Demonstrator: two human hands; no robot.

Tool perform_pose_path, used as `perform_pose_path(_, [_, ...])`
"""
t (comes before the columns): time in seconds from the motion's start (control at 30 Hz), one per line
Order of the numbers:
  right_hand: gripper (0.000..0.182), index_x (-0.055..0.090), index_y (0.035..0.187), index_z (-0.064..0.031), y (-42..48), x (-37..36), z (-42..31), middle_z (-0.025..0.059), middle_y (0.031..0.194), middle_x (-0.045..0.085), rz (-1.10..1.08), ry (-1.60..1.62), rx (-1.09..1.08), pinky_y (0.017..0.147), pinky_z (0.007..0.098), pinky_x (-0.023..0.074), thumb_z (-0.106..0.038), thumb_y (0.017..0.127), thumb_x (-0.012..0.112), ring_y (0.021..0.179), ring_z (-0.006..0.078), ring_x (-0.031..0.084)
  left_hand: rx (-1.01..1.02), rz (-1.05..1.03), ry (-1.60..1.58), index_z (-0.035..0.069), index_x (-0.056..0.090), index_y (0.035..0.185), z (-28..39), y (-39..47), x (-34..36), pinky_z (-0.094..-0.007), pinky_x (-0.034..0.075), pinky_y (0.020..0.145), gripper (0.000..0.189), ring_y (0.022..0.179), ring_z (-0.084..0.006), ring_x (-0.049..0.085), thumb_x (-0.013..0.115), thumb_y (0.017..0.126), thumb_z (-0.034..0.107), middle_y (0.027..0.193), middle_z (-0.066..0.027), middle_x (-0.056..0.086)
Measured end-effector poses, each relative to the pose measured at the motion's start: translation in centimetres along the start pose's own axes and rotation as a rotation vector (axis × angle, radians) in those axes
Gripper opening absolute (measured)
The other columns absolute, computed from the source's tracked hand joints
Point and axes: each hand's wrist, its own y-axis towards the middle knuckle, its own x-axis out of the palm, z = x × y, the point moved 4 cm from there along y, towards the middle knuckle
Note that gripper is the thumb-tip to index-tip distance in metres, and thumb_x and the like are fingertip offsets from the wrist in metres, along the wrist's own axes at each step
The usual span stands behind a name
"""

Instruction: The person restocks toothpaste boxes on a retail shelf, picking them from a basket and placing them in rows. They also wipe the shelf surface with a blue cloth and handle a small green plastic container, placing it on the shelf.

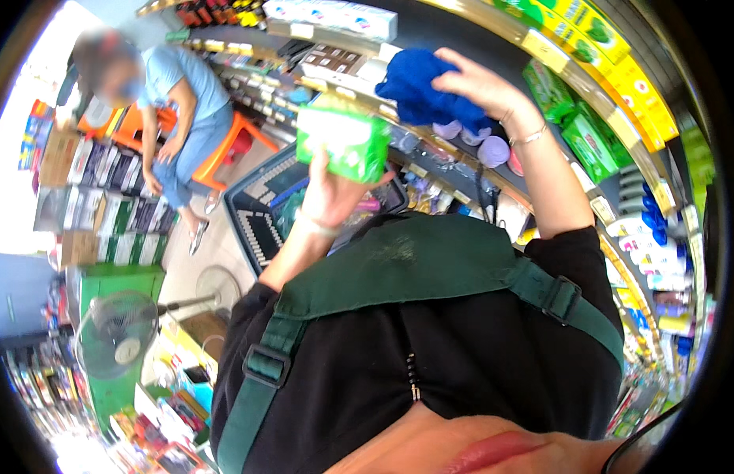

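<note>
My left hand (331, 198) grips a green and white plastic-wrapped pack (343, 142) from below, thumb on its near face. A bunched blue cloth (423, 89) is in my right hand (476, 89), which lies over its right side, fingers partly spread. The cloth is against the shelf front, just above several round lilac items (493, 151). Under my left hand stands a dark blue-grey plastic basket (248, 231) with mixed goods in it, partly hidden by my arm and the pack.
Shelves with yellow boxes (627, 89) and green packs (589, 145) rise at the right. A person in a light blue shirt (177, 77) sits on an orange plastic stool (224, 151) at the left. A standing fan (121, 332) and stacked boxes (106, 204) are also left.
</note>
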Motion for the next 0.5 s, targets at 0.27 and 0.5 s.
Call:
perform_pose_path(0.27, [0.041, 0.044, 0.128, -0.0032, -1.9, 6.5, 0.4, 0.0026, 0.086, 0.053, -0.154, 0.221, -0.096, 0.058, 0.0216, 0.0424, -0.028, 0.095, 0.046, 0.08, 0.0056, 0.049, 0.12, 0.01, -0.007, 0.002, 0.041, 0.127, 0.5, 2.1, -0.3, -0.0378, 0.039, 0.096, 0.056, 0.113, -0.0222, 0.049, 0.058, 0.087, 0.037, 0.123, -0.0106, 0.051])
perform_pose_path(0.5, [0.047, 0.048, 0.12, -0.0023, -3.6, 7.6, 0.9, 0.011, 0.112, 0.058, -0.071, -0.091, -0.212, 0.089, 0.0323, 0.0427, -0.027, 0.083, 0.064, 0.104, 0.0199, 0.054, 0.199, 0.025, 0.277, 0.001, 0.043, 0.126, -0.4, 1.6, 0.4, -0.0333, 0.036, 0.098, 0.047, 0.113, -0.019, 0.048, 0.061, 0.086, 0.016, 0.123, -0.0089, 0.05])
